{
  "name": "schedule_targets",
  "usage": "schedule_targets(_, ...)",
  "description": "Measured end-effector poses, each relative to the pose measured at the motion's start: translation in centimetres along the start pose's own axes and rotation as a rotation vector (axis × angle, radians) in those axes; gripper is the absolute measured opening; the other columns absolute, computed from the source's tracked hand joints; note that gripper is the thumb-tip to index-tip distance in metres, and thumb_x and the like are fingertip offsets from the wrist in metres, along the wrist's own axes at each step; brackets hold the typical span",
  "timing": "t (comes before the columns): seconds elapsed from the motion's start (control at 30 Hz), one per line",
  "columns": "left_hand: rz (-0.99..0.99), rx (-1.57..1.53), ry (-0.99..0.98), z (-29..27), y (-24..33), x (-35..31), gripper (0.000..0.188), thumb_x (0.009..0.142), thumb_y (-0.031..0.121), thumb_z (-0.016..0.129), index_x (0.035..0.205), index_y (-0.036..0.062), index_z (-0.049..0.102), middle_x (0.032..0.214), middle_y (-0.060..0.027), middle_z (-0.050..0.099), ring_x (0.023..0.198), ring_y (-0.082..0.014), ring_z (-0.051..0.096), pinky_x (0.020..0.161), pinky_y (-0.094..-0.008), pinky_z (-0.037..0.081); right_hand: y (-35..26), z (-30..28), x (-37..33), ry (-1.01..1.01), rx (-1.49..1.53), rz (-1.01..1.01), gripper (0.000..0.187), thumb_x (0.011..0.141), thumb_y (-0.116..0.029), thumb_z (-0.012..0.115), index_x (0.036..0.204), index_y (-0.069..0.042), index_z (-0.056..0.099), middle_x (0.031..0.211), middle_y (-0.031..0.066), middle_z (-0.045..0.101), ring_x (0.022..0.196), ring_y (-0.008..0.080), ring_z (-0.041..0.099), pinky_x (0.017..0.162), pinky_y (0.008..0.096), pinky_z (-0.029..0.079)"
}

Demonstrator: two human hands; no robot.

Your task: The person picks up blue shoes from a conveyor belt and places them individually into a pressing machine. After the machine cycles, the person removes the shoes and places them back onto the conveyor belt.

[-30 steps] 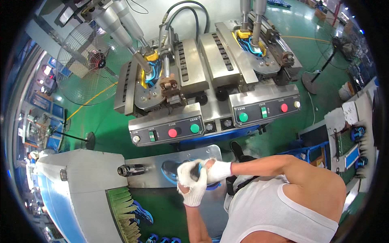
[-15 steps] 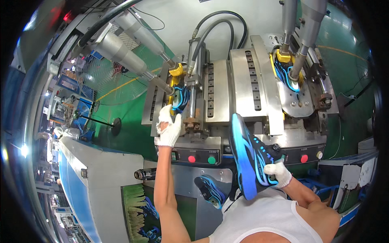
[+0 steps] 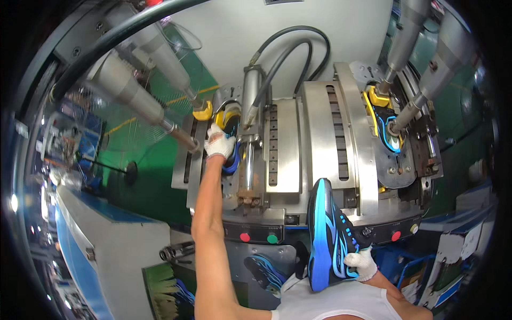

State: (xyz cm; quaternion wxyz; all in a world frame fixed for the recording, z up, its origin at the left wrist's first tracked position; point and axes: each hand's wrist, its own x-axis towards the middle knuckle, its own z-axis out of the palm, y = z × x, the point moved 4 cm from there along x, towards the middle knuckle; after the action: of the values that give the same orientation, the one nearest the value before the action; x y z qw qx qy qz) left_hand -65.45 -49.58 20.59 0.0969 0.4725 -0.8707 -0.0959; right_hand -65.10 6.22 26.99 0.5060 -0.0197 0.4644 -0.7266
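Both left rods (image 3: 178, 133) swung off the shoe (image 3: 234, 154) on the left of the machine (image 3: 320, 152), so it's probably unclamped, left hand (image 3: 218, 143) on it (can't tell if gripping), right hand (image 3: 364, 263) clutching another shoe (image 3: 326, 240) in front of the machine.

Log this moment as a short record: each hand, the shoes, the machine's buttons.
Left hand: white-gloved, on a blue-and-black shoe in the machine's left side; how firmly it grips is unclear
Right hand: white-gloved, holding a second shoe near its heel, toe pointing away from the person
Machine, right side: third shoe, a metal rod reaching down to it
Metal plate: fourth shoe on it
Buttons: red and green on the left panel, another red on the right
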Motion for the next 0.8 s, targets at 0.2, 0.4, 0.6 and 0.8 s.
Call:
schedule_targets(0.2, 0.098, -0.154, 0.128, -11.0, -0.8, -5.5, 0.079, 0.079, 0.038, 0.082, 0.142, 0.0045, 0.049, 0.140, -0.0243, 0.058, 0.127, -0.0430, 0.059, 0.107, -0.0484, 0.047, -0.7, 3.3, 2.0, 0.016, -0.081, -0.069, 0.049, 0.086, -0.004, 0.074, 0.133, 0.002, 0.061, 0.102, 0.0079, 0.072, 0.078, 0.0126, 0.068, 0.071, 0.0280, 0.060)
schedule_targets(0.4, 0.063, -0.460, 0.436, -18.4, -6.9, -23.9, 0.075, 0.077, 0.024, 0.087, 0.140, 0.0024, 0.053, 0.128, -0.0225, 0.065, 0.112, -0.0352, 0.068, 0.098, -0.0421, 0.053, 2.3, 6.5, 10.9, -0.028, -0.229, -0.033, 0.034, 0.087, -0.007, 0.079, 0.119, -0.003, 0.071, 0.104, 0.0050, 0.074, 0.089, 0.0133, 0.070, 0.081, 0.0301, 0.060)
schedule_targets(0.6, -0.358, -0.494, 0.312, -14.7, -16.2, -42.9, 0.076, 0.074, 0.017, 0.087, 0.138, -0.0031, 0.053, 0.128, -0.0244, 0.064, 0.118, -0.0365, 0.064, 0.104, -0.0432, 0.049, 2.9, 25.0, 28.6, -0.330, -0.064, 0.067, 0.016, 0.088, -0.002, 0.073, 0.103, -0.001, 0.068, 0.095, 0.0094, 0.073, 0.082, 0.0229, 0.072, 0.075, 0.0390, 0.063)
schedule_targets(0.8, -0.607, -0.293, 0.173, -7.0, -20.8, -55.9, 0.075, 0.072, 0.022, 0.088, 0.136, 0.0050, 0.054, 0.118, -0.0213, 0.068, 0.109, -0.0436, 0.065, 0.097, -0.0495, 0.050, -0.2, 18.6, 52.1, 0.149, -1.058, -0.395, 0.010, 0.076, -0.009, 0.075, 0.082, -0.004, 0.068, 0.085, 0.0170, 0.070, 0.075, 0.0324, 0.067, 0.070, 0.0481, 0.056)
